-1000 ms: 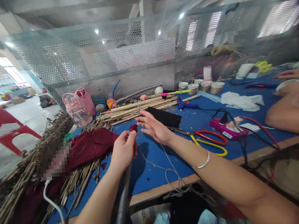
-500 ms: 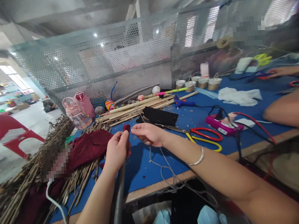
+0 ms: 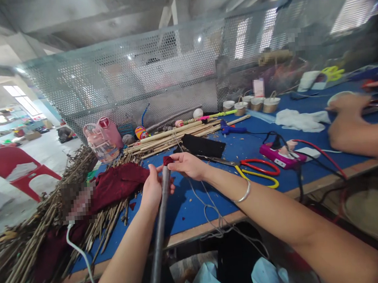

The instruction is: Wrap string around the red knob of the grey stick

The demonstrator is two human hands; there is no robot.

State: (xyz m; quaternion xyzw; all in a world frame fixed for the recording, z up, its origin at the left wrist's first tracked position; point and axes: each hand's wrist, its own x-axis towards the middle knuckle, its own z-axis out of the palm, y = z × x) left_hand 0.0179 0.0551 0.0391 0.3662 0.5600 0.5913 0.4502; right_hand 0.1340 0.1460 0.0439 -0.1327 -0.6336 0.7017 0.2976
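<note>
A long grey stick [image 3: 161, 222] slants up from my lap, its top end covered by a small piece of dark red cloth [image 3: 167, 160]. My right hand [image 3: 190, 166] closes its thumb and fingers on that covered tip. Just below, my left hand [image 3: 152, 193] loosely cradles the stick; its fingers pass behind the stick and its thumb stands off to the left. Thin grey string [image 3: 212, 206] hangs below my right hand and loops over the table edge. A larger dark red cloth [image 3: 121, 184] lies left of my hands.
Scissors [image 3: 241, 166] with red and yellow handles, black fabric [image 3: 204, 145], a blue glue gun [image 3: 233, 128] and a purple power strip [image 3: 281, 155] lie on the blue table. Dry twigs [image 3: 107, 225] cover the left side. A co-worker's arm [image 3: 357, 127] is at the right.
My right hand has come in from open fingers beside the stick to close on its red-covered tip. My left hand's grip has loosened, its thumb lifting away. The co-worker's arm has moved.
</note>
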